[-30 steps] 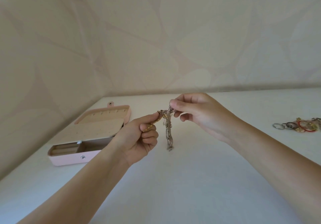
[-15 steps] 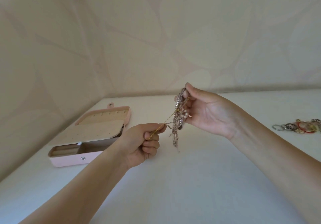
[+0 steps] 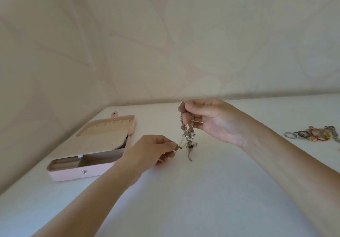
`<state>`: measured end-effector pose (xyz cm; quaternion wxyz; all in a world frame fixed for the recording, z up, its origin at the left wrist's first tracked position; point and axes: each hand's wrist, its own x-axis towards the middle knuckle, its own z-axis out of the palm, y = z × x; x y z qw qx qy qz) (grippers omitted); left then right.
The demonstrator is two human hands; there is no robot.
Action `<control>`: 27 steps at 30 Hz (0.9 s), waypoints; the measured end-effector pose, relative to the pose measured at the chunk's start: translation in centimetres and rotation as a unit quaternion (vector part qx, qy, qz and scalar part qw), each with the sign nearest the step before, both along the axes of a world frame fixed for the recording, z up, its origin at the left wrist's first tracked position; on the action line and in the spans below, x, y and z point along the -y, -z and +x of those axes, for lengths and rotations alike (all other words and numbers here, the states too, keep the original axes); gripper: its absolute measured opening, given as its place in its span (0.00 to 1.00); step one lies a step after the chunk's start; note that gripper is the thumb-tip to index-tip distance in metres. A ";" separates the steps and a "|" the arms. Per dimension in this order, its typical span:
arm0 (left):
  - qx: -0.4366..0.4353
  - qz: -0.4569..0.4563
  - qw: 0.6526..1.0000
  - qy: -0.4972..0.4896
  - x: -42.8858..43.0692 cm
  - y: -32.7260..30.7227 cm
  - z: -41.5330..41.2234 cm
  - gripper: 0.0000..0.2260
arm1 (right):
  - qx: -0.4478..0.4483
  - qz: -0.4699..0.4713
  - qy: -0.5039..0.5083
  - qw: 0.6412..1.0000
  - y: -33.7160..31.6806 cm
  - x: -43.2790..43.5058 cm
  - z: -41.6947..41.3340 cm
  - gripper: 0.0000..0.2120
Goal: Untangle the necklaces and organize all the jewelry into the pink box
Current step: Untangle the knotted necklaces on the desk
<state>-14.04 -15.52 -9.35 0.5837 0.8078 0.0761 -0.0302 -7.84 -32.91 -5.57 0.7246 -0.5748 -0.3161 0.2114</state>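
A white table (image 3: 184, 205) fills the near part of the view, and two bare arms reach out over it. The left hand (image 3: 150, 150) is closest. Its thumb and first finger pinch the end of one thin gold chain (image 3: 180, 146), and its other fingers are curled in under the palm. That chain runs a short way to the right into the tangled necklaces (image 3: 187, 132), a bunch of chains with some small white beads. The bunch hangs straight down over the middle of the table. I cannot tell if its bottom end touches the table. A bit farther and higher, the right hand (image 3: 213, 121) holds the top of the bunch, with its thumb and curled fingers closed round it and its palm turned to the left. To the left of the hands sits the pink box (image 3: 73, 174), open, with its lid tipped back and a tan flap over part of the inside. Far off at the right edge lies a little pile of rings and other jewelry (image 3: 316, 135). Behind it all stands a pale patterned wall (image 3: 165, 43).
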 end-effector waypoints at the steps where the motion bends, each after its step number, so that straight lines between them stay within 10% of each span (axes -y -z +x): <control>1: 0.008 0.022 1.000 -0.002 0.0 0.0 0.0 0.06 | 0.013 -0.010 0.001 1.000 0.0 -0.1 -0.1 0.08; 5: 0.050 0.089 0.995 0.001 -0.5 0.1 0.0 0.07 | 0.008 -0.040 -0.018 0.999 -0.2 0.0 -0.4 0.13; 8: 0.081 -0.025 0.991 0.102 -0.5 -0.5 0.0 0.21 | 0.025 -0.098 -0.059 0.993 -0.2 0.1 -0.5 0.15; 14: 0.108 -0.127 0.975 0.145 -0.2 -0.8 -0.4 0.13 | 0.008 -0.161 -0.122 0.979 -0.2 0.3 -0.8 0.18; 21: 0.082 -0.450 0.889 0.016 0.3 -1.8 -0.2 0.06 | -0.071 -0.064 -0.054 0.994 0.1 0.6 0.5 0.08; 27: 0.057 -0.500 0.864 0.008 -0.3 -2.7 -0.3 0.07 | -0.183 0.054 -0.012 0.982 1.3 -0.1 1.2 0.05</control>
